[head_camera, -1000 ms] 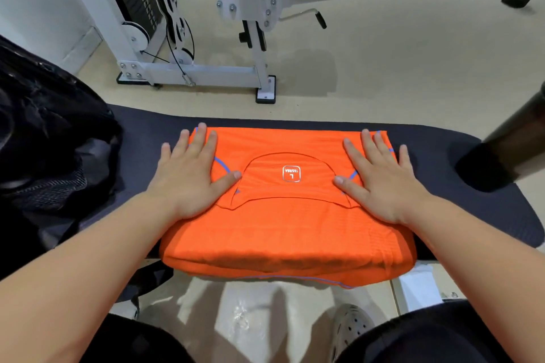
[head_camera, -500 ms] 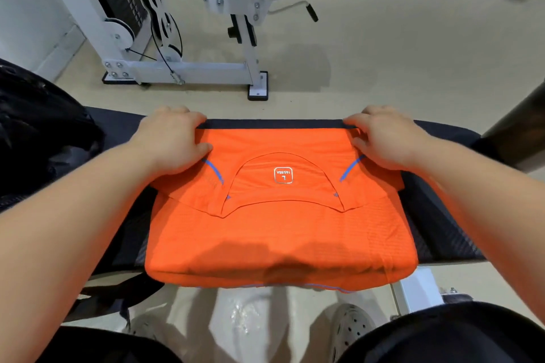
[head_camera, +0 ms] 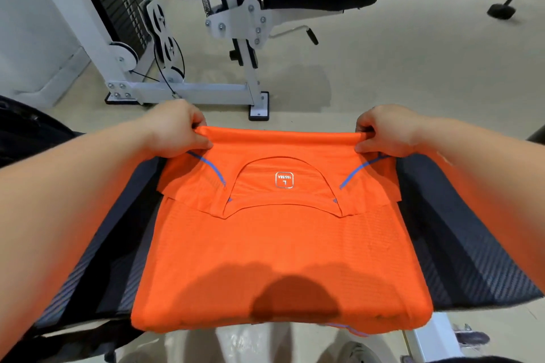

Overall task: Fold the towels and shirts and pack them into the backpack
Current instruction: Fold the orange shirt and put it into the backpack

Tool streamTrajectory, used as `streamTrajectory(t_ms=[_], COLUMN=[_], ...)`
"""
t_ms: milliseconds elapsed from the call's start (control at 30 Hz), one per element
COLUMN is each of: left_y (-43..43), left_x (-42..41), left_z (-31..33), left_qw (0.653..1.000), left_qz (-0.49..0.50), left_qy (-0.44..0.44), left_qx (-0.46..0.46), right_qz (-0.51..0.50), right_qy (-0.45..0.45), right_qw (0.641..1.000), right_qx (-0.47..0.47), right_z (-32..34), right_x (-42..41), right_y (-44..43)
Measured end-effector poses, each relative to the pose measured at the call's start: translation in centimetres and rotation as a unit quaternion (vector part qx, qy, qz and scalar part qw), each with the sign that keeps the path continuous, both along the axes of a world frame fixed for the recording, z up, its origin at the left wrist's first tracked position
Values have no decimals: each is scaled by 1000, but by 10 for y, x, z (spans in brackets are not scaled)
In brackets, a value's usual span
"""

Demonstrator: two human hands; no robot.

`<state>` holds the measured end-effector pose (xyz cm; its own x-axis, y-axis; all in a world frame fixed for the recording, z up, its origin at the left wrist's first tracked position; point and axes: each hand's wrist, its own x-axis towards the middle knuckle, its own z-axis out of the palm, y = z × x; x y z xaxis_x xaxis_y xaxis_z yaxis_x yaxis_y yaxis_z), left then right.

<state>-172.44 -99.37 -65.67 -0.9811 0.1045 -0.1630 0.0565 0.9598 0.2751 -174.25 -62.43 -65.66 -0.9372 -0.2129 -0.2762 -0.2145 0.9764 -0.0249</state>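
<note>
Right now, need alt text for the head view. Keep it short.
Both hands, left hand and right hand, pinch the far corners of a part-folded orange shirt lying on a dark padded bench, lifting that edge. A white weight machine stands on the floor beyond.

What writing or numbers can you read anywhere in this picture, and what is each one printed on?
"L": size mark in the white square label inside the collar of the orange shirt; it appears upside down from this view.
"165/88A": small line in the same label, partly blurred, so this reading is uncertain.
Nothing readable shows on the weight machine, the bench or the floor.
</note>
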Motion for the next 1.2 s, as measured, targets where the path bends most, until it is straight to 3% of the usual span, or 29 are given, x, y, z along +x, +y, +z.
streamTrajectory(t_ms=[167, 433, 633, 833, 1033, 1200], left_y=[4, -8, -21, -23, -20, 0], left_x=[-22, 48, 136, 171, 178, 151], left_z=[35, 49, 9, -27, -21, -16], left_qw=[991, 959, 967, 958, 970, 981], left_qz=[3, -49, -160, -238, -199, -94], left_qy=[130, 279, 195, 128, 98, 154], left_qx=[7, 24, -27, -92, -94, -75], right_qz=[-69, -35, 37, 102, 73, 52], right_qy=[178, 274, 198, 128, 104, 163], right_qw=[974, 944, 973, 985, 989, 983], right_qx=[-120, -180, -110, -54, -79, -61], right_z=[30, 46, 5, -35, -31, -17], right_x=[-21, 61, 147, 183, 189, 158], right_y=[6, 14, 25, 34, 38, 15])
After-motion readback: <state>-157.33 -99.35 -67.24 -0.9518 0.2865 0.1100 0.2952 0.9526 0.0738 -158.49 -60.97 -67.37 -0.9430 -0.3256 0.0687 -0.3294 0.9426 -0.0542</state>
